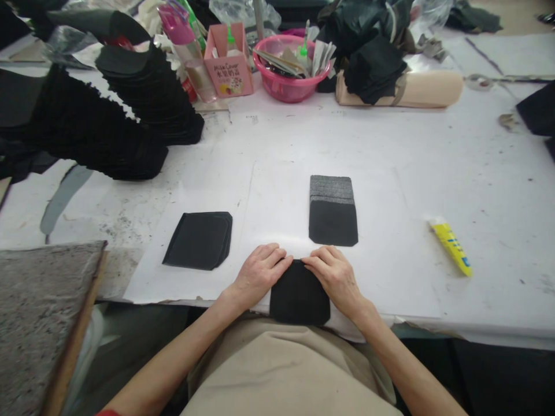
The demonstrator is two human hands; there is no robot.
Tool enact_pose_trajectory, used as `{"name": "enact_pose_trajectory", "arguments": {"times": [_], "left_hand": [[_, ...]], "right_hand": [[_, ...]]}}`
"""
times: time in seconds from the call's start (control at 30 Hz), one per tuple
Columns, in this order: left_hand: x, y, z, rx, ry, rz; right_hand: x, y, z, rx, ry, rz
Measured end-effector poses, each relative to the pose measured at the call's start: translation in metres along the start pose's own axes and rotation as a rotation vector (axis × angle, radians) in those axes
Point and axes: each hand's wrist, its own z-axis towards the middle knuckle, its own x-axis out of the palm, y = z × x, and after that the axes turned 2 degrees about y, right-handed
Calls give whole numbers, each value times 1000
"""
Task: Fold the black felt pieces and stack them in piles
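Note:
A black fabric piece [300, 294] with clipped corners lies at the table's front edge, its near end reaching over the edge against my apron. My left hand [262, 270] pinches its far edge at the left corner. At the right corner of that same edge, the fingers of my right hand [333, 273] are closed on it. Just beyond my right hand sits a stack of black pieces [333, 222] whose far ends show fanned grey strips. To the left of my hands is a small pile of black pieces [198, 241] with a folded edge.
Tall stacks of black pieces [87, 124] stand at the left. A yellow tube [451, 247] lies to the right. Along the back are a pink box [229, 72], a pink basin [288, 86] and a beige roll [429, 89]. A rough grey board [43, 318] juts in at lower left.

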Motion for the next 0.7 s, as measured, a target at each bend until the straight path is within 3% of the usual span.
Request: {"name": "enact_pose_trajectory", "arguments": {"times": [0.3, 0.7], "left_hand": [[-1, 0, 0, 76, 0, 45], [1, 1, -1, 70, 0, 12]], "right_hand": [[3, -3, -6, -73, -25, -30], [3, -5, -10, -91, 4, -53]]}}
